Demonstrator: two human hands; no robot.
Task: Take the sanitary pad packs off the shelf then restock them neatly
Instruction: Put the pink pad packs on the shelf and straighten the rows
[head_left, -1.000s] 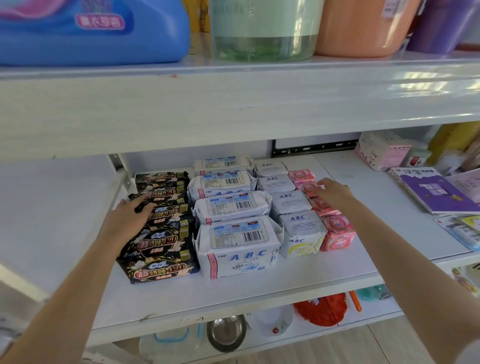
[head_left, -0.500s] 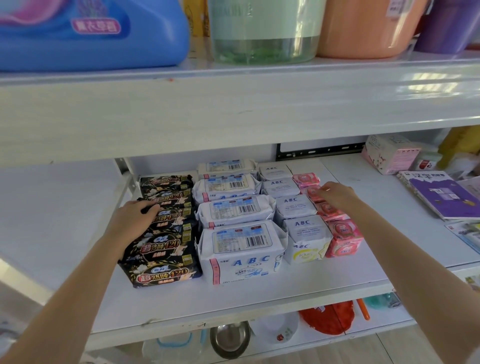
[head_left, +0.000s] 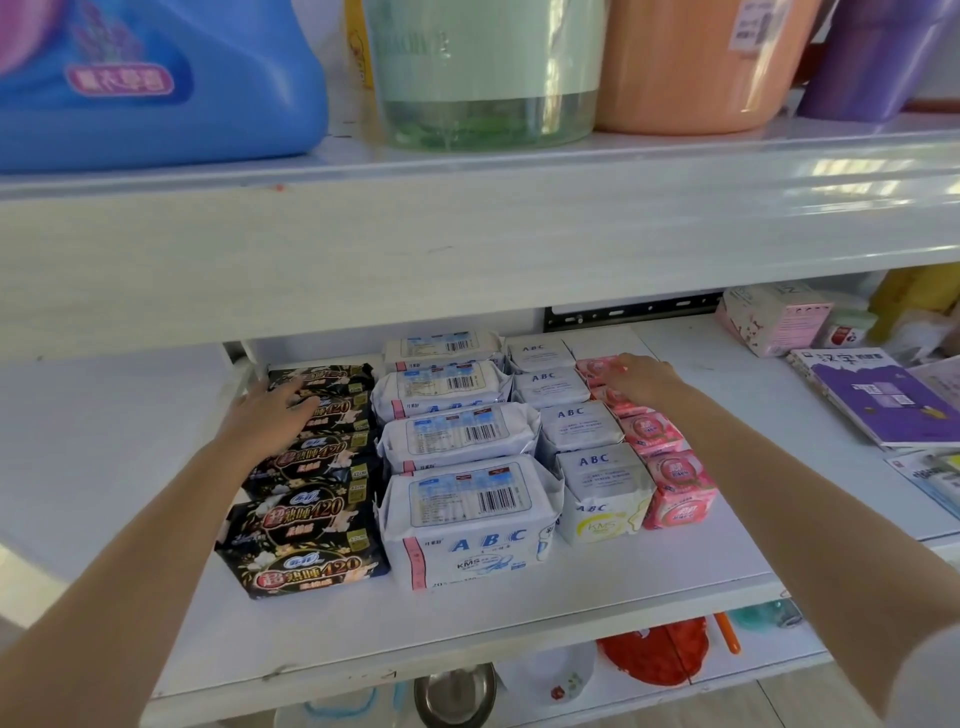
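Observation:
Four rows of sanitary pad packs lie on the white middle shelf. From left to right: black packs, large white ABC packs, smaller white ABC packs, and small pink packs. My left hand rests flat with straight fingers on the black row, near its back. My right hand lies over the back pink packs, fingers extended and touching them. Neither hand plainly grips a pack.
The upper shelf overhangs close above the packs, carrying a blue detergent jug, a pale green tub and an orange tub. A pink box and purple booklets lie at right. A bowl sits below.
Both hands have slid farther back along their rows: the left up the black packs, the right toward the rearmost pink packs. The packs stay in their rows.

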